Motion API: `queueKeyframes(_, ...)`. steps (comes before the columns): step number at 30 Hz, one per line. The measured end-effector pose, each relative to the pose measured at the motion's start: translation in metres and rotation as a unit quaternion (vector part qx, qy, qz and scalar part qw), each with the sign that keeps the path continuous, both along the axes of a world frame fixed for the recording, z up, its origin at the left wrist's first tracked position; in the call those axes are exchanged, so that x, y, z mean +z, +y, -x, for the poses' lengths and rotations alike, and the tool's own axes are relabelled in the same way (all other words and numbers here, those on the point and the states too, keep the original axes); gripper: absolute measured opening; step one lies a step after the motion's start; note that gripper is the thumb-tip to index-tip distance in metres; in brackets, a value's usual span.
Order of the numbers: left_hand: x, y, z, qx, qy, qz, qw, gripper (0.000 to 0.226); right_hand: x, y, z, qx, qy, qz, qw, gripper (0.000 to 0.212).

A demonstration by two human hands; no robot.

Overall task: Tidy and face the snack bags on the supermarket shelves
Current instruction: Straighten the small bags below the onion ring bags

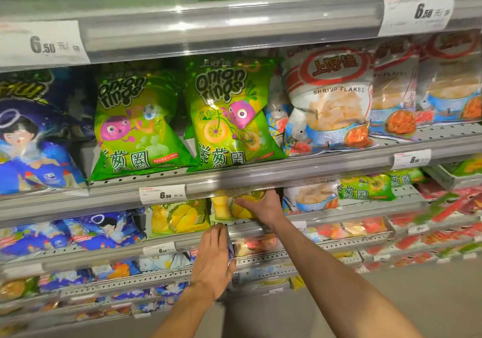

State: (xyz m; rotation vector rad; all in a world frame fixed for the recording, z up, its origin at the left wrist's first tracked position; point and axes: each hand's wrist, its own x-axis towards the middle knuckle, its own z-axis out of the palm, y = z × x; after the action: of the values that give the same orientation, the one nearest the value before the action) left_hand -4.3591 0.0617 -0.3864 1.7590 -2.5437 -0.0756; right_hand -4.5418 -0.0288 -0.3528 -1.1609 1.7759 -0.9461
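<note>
Gripping the yellow durian bag (pixel 243 207) (top edge) is the right hand (pixel 263 204).

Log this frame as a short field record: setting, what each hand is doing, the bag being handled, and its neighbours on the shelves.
setting: supermarket snack shelves with grey price rails
right hand: right hand grips the yellow durian-print snack bag on the second shelf down
left hand: left hand open, fingers straight, at the rail below that shelf
neighbour: another yellow durian-print bag stands to its left
shelf above: two green onion ring bags upright, white shrimp flakes bag tilted beside them
</note>
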Motion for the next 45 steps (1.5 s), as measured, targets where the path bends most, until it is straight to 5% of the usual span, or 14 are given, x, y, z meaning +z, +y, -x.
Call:
queueKeyframes(11, -0.003, 0.000, 0.000, 0.013, -0.008, 0.001, 1.000, 0.082, -0.015, -0.001, 0.007, 0.054, -0.025, -0.036, 0.998, 0.093)
queueKeyframes(17, -0.002, 0.000, 0.007, 0.039, 0.013, 0.003, 0.999, 0.078, -0.021, 0.008, 0.005, 0.059, -0.043, 0.004, 0.997, 0.081)
queueKeyframes(23, 0.007, -0.007, 0.003, 0.059, 0.095, -0.013, 0.994, 0.063, -0.018, 0.042, 0.010, 0.087, 0.083, 0.060, 0.991, 0.066)
queueKeyframes(28, 0.008, 0.007, 0.012, 0.078, 0.161, -0.027, 0.983, 0.057, -0.021, 0.093, 0.020, 0.051, 0.104, 0.121, 0.986, 0.056)
queueKeyframes(33, -0.020, 0.036, 0.026, 0.135, 0.191, -0.024, 0.972, 0.045, -0.054, 0.140, 0.039, -0.035, 0.058, 0.086, 0.994, 0.020)
queueKeyframes(37, -0.056, 0.053, 0.042, 0.214, 0.249, -0.115, 0.938, 0.042, -0.097, 0.160, 0.070, -0.096, 0.039, 0.015, 0.994, 0.019)
queueKeyframes(45, -0.122, 0.031, 0.061, 0.329, 0.390, -0.142, 0.848, 0.039, -0.168, 0.130, 0.130, -0.099, 0.084, -0.004, 0.991, 0.057)
